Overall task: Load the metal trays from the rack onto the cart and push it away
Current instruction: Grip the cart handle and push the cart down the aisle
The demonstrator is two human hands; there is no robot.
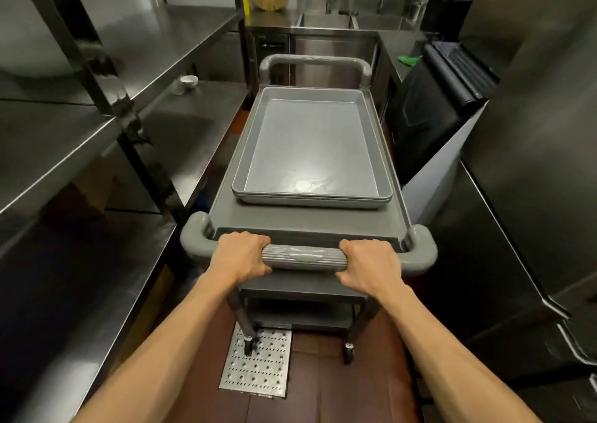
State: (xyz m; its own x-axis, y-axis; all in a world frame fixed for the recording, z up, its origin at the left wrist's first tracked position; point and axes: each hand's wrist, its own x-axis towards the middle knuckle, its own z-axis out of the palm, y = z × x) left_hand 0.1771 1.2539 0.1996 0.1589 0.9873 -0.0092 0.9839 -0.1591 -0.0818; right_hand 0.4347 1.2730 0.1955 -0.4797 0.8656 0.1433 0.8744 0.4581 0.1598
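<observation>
A grey plastic cart (226,211) stands in the aisle in front of me. On its top shelf lies a stack of shallow metal trays (310,151), the top one empty. My left hand (240,256) grips the left part of the cart's ribbed near handle (303,256). My right hand (370,266) grips the right part of the same handle. Both sets of fingers curl round the bar. A steel rack (97,125) with bare shelves runs along the left.
A black-lined bin (436,106) stands close to the cart's right side, with dark steel cabinets (533,164) behind it. A counter with sinks (326,19) closes the far end. A small white bowl (189,82) sits on the rack. A perforated drain cover (258,364) lies under the cart's wheel.
</observation>
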